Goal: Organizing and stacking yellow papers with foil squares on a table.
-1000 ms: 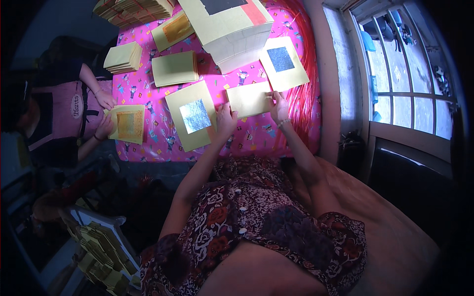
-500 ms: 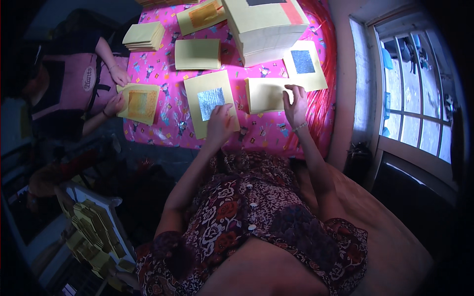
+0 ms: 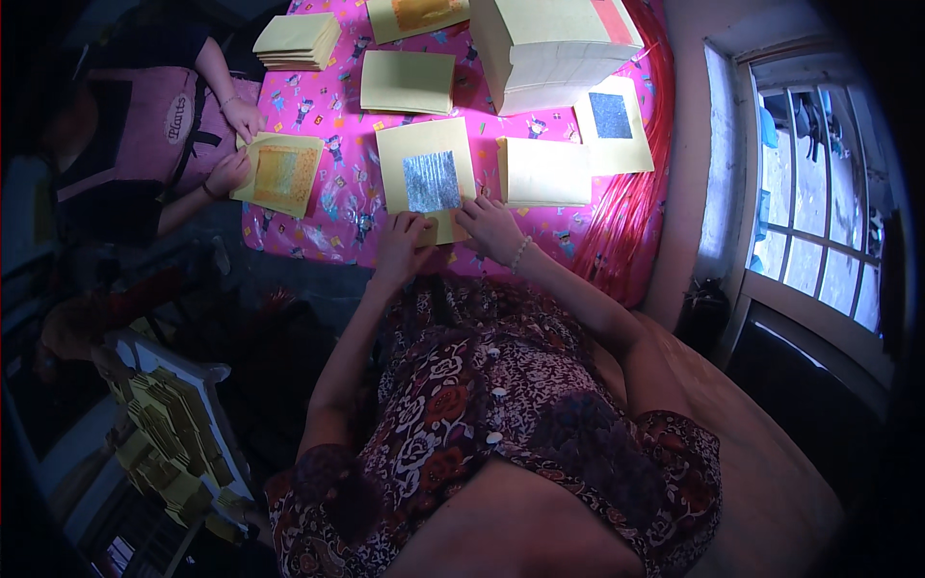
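Right in front of me lies a yellow paper sheet [image 3: 393, 151] with a shiny silver foil square [image 3: 432, 181] in its middle. My left hand [image 3: 403, 248] has its bent fingers at the near left corner of the sheet. At the near right side, my right hand [image 3: 489, 229] rests its curled fingertips on the paper beside the foil. Both hands pinch the near part of the sheet, though the thumbs are partly hidden. To the right of it lies a small stack of folded yellow paper [image 3: 547, 173].
Farther right are another silver-foil sheet [image 3: 611, 118] and red plastic strands [image 3: 626, 217]. A tall paper block [image 3: 554, 67] stands behind. More folded paper [image 3: 408, 82] lies on the pink patterned tablecloth [image 3: 337, 193]. At left, a co-worker's hands [image 3: 231, 171] hold an orange-patched sheet [image 3: 281, 175].
My right hand has left the folded stack and moved left to the silver-foil sheet. My left hand has slid down to its near edge, and the sheet now lies straighter.
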`<state>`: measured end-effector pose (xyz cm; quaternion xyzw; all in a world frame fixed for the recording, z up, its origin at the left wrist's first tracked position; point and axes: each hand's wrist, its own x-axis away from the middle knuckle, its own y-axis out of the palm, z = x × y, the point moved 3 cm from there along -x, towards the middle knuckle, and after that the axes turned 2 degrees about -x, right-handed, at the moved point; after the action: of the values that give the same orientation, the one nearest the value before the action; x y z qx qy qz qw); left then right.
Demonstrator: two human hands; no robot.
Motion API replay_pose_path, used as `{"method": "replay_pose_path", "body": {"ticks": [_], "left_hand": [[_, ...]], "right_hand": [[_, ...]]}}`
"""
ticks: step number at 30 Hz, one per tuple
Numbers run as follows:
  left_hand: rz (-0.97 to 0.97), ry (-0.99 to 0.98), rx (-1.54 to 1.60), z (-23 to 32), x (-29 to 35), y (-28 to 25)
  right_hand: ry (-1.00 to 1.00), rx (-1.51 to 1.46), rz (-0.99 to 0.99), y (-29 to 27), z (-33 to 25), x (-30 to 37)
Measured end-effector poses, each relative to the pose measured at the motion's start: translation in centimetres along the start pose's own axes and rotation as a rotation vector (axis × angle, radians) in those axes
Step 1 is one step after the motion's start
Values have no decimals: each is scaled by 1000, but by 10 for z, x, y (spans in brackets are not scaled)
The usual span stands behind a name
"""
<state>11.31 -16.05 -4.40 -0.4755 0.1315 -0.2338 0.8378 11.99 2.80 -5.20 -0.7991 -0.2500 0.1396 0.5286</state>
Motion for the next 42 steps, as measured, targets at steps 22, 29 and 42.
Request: {"method": "replay_pose_path", "body": {"ticks": [22,29,42], "left_hand": [[-136,19,199,-20,-19,-6],[-146,-25,230,-22,-21,-5],[-193,-55,227,-26,-18,-6]], "right_hand": [[17,-304,-192,-3,31,-16],[29,-322,-181,-4,32,-17],[11,-295,-206,-4,31,-20]]}}
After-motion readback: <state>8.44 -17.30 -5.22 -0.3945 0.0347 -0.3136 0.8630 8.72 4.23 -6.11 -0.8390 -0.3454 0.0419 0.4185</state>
